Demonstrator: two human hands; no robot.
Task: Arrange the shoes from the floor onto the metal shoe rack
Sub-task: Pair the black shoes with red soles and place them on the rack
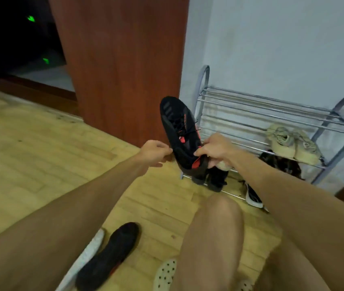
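Observation:
A black sneaker with red accents [179, 131] is held in the air, toe up, in front of the left end of the metal shoe rack [261, 106]. My right hand [213, 150] grips it at the heel opening. My left hand [155, 153] sits just left of the shoe's sole with fingers curled; whether it touches the shoe is unclear. A beige pair [293, 143] rests on the rack's middle tier at the right. Dark shoes [217, 177] stand on the bottom tier. Another black sneaker with a white sole [108, 257] lies on the floor near my leg.
A red-brown wooden door [122, 66] stands left of the rack, against the white wall [282, 45]. A black-and-white shoe [254, 197] lies by the rack's front rail. A white perforated sandal [164, 274] lies on the wooden floor beside my knee [219, 215].

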